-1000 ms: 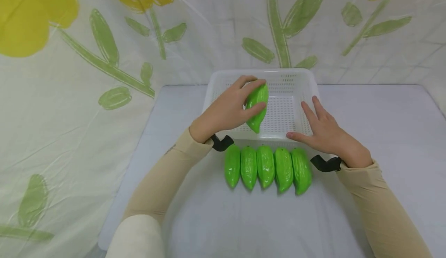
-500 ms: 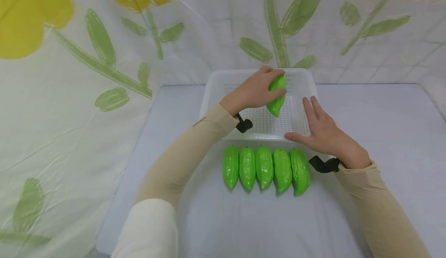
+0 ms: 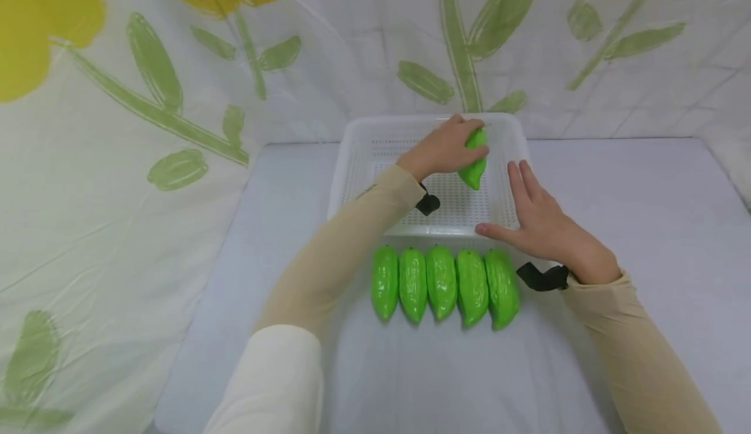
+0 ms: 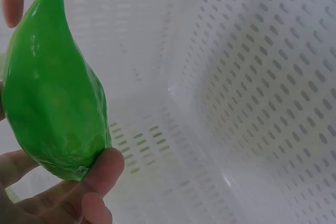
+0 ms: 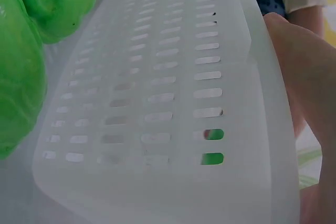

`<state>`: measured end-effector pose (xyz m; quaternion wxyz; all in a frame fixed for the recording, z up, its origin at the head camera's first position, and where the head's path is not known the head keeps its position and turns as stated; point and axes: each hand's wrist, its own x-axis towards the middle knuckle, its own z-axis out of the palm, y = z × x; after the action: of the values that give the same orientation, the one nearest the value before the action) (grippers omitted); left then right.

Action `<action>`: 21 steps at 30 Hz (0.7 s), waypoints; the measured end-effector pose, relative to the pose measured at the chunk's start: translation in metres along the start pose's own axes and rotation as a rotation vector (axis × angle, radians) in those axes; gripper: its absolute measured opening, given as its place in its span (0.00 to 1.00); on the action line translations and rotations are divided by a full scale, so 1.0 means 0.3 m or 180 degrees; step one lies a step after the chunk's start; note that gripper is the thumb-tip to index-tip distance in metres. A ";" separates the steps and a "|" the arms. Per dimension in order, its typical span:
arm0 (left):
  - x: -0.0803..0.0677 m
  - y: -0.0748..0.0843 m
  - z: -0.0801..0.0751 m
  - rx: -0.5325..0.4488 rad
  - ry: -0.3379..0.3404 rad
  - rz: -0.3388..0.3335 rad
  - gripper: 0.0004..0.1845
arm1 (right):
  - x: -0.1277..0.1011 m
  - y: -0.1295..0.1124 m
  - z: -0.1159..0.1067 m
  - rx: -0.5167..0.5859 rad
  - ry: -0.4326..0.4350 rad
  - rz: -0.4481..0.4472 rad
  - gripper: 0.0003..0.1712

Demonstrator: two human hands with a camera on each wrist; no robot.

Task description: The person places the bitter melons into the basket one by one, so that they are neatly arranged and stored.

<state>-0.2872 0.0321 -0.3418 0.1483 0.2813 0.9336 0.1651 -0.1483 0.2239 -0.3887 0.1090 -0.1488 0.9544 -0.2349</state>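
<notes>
My left hand (image 3: 448,147) grips a green toy gourd (image 3: 474,160) and holds it inside the white perforated basket (image 3: 358,160), near its far right corner. The left wrist view shows the gourd (image 4: 52,87) pinched between thumb and fingers above the basket's floor (image 4: 173,145). My right hand (image 3: 536,216) lies with straight fingers against the basket's near right corner, thumb on the front rim. Several more green gourds (image 3: 442,283) lie in a row on the table just in front of the basket.
The grey table (image 3: 633,225) ends at a draped white cloth with yellow flowers and green leaves (image 3: 152,82) behind and to the left. In the right wrist view the basket's slotted wall (image 5: 168,93) fills the frame, with gourds (image 5: 47,3) at the left.
My left hand has carried the gourd from the basket's near left part to its far right corner. The right hand stays on the basket.
</notes>
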 end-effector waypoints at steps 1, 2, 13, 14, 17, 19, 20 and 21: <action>0.009 -0.004 0.007 0.0025 -0.0009 -0.0014 0.36 | 0.000 0.000 0.001 0.0001 0.0002 0.0002 0.73; 0.016 -0.007 0.013 0.0031 -0.0017 -0.0025 0.36 | 0.000 -0.001 0.001 0.0005 0.0002 0.0003 0.73; 0.089 0.018 0.087 0.0207 -0.0270 -0.0099 0.36 | -0.001 0.001 -0.002 0.0021 0.0020 -0.0026 0.72; 0.094 0.021 0.095 0.0222 -0.0290 -0.0121 0.36 | -0.001 0.002 -0.001 0.0020 0.0022 -0.0032 0.72; 0.107 0.029 0.120 0.0269 -0.0354 -0.0174 0.36 | -0.001 0.003 0.001 0.0043 0.0015 -0.0036 0.72; 0.113 0.032 0.134 0.0281 -0.0399 -0.0217 0.36 | -0.002 0.004 0.001 0.0073 0.0015 -0.0047 0.72; 0.115 0.033 0.140 0.0294 -0.0421 -0.0240 0.36 | -0.002 0.004 0.001 0.0087 0.0018 -0.0052 0.72; 0.118 0.034 0.145 0.0305 -0.0433 -0.0250 0.36 | -0.002 0.004 0.001 0.0098 0.0023 -0.0060 0.72</action>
<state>-0.2944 0.0702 -0.3836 0.2042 0.2618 0.9385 0.0948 -0.1480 0.2250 -0.3896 0.1056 -0.1552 0.9496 -0.2511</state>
